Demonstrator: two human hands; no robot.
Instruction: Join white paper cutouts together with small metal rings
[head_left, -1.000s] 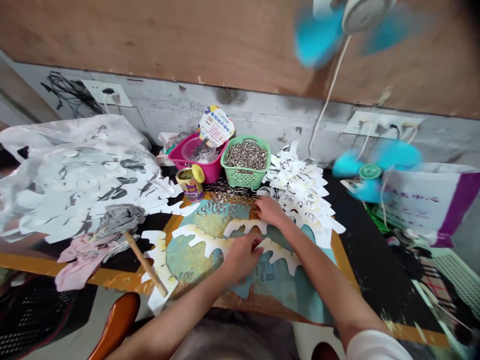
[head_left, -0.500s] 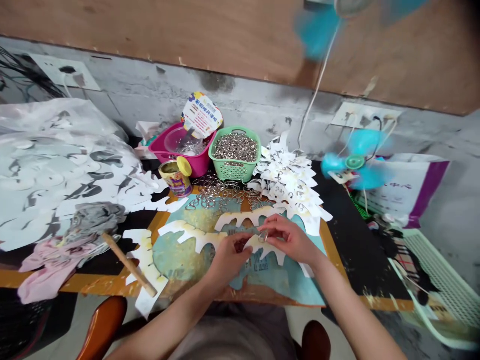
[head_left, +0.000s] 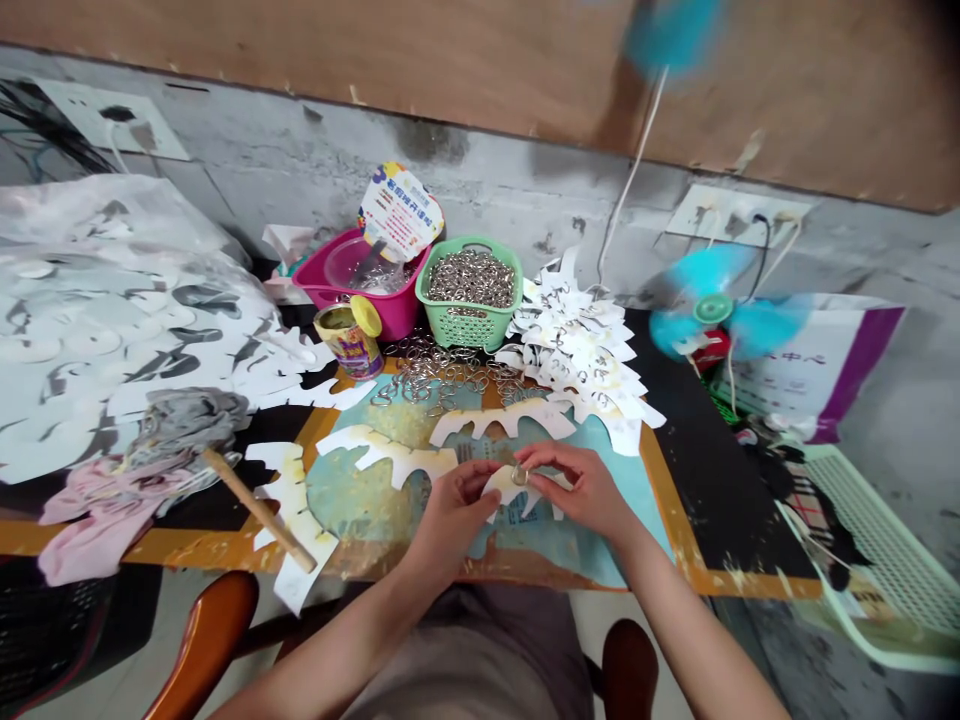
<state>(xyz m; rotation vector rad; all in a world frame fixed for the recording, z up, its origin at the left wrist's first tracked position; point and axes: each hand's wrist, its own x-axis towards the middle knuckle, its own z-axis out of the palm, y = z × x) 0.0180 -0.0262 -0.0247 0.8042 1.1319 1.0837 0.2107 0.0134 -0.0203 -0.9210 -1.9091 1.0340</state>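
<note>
Between my hands is a white cut-out piece with pointed tabs (head_left: pixel 504 484). My left hand (head_left: pixel 463 500) pinches its left end between thumb and fingers. A small metal ring (head_left: pixel 519 475) is gripped in the fingertips of my right hand (head_left: pixel 574 490), at the upper edge of the piece. Whether the ring passes through the piece I cannot tell. Similar toothed strips with yellowish edges lie around: one strip (head_left: pixel 386 458) to the left, another strip (head_left: pixel 502 420) just behind my hands. Behind them spreads a heap of loose metal rings (head_left: pixel 442 380).
A green basket (head_left: pixel 469 325) full of metal rings stands behind, beside a pink basket (head_left: pixel 397 310) and a tin (head_left: pixel 349 345). White pieces with rings (head_left: pixel 585 350) are piled right. A wooden stick (head_left: pixel 259 510) and rags (head_left: pixel 180 430) lie left. A small fan (head_left: pixel 712 308) spins at right.
My right hand has brought the ring slightly left, closer to my left hand, at the edge of the white piece. The camera view has shifted a little.
</note>
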